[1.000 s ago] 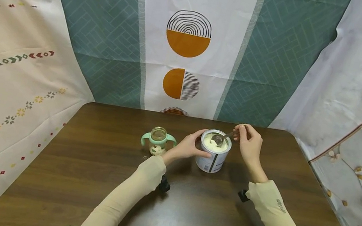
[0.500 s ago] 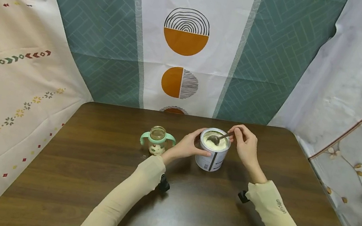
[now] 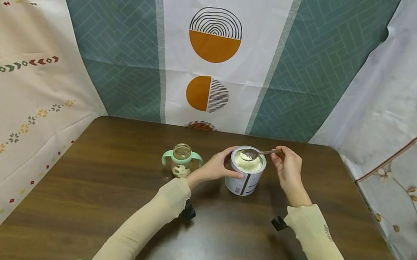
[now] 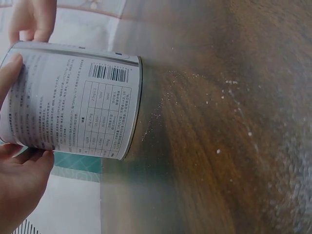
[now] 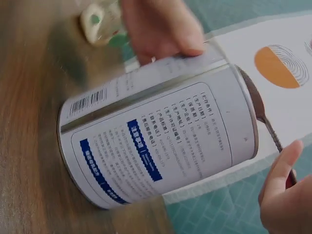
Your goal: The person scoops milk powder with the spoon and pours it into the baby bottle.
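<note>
A white tin (image 3: 236, 183) of pale powder (image 3: 248, 166) stands near the table's back edge. My left hand (image 3: 214, 168) holds its left side, with the thumb (image 4: 9, 73) across the front and the fingers behind. In my right hand (image 3: 288, 169), a metal spoon (image 3: 250, 154) is pinched by its handle. The bowl of the spoon is over the tin's mouth, with pale powder in it. From the right wrist view, the spoon (image 5: 254, 97) shows just beyond the rim of the tin (image 5: 161, 136). Printed text and a barcode cover the tin's wall.
A green two-handled baby bottle (image 3: 181, 163) without a lid stands left of the tin, close to my left wrist. White specks (image 4: 218, 151) are scattered on the brown wooden table (image 3: 214, 249). Patterned cloths (image 3: 125, 35) hang behind and at both sides.
The spoon has come up from the powder to the tin's mouth and lies flatter, carrying powder. My right hand has shifted slightly right; my left hand keeps its hold on the tin.
</note>
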Demonstrator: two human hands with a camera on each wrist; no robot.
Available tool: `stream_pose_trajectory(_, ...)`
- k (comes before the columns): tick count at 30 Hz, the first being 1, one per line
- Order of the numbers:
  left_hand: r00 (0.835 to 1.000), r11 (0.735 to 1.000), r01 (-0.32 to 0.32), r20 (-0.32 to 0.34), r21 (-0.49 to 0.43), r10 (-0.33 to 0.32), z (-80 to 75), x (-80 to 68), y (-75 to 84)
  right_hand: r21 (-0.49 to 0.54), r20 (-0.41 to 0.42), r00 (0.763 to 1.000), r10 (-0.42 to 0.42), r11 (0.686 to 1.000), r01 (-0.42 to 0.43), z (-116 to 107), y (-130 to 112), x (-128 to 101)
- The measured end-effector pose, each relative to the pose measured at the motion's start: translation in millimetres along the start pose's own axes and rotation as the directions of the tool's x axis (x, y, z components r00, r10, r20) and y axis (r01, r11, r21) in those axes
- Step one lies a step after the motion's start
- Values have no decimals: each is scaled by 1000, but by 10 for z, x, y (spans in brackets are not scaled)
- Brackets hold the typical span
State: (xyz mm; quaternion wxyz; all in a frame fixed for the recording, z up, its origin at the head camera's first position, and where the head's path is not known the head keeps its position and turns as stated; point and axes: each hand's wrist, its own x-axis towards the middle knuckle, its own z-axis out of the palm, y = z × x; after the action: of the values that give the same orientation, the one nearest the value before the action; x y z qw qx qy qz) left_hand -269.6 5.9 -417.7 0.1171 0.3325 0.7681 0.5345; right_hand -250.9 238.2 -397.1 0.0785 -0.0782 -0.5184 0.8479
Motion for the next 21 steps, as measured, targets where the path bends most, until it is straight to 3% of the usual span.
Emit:
stream_pose_trajectory(5, 1000, 1000, -12, -19, 0, 12, 30, 72, -198, 30, -9, 995, 97, 995, -97, -49, -34, -7)
stream_pose_trajectory(9, 999, 999, -43, -33, -4, 43, 44, 117, -347, 110, 14, 985, 172, 979, -172, -86, -43, 1)
stream_pose_trajectory(17, 999, 1000, -9, -46, 0, 9, 47, 132, -315, 218, 37, 971, 237, 946, -239, -78, -31, 15)
stream_pose_trajectory(21, 999, 1000, 2, -47, 17, -1, 57, 131, -315, 234, 28, 972, 234, 944, -234, -68, -23, 10)
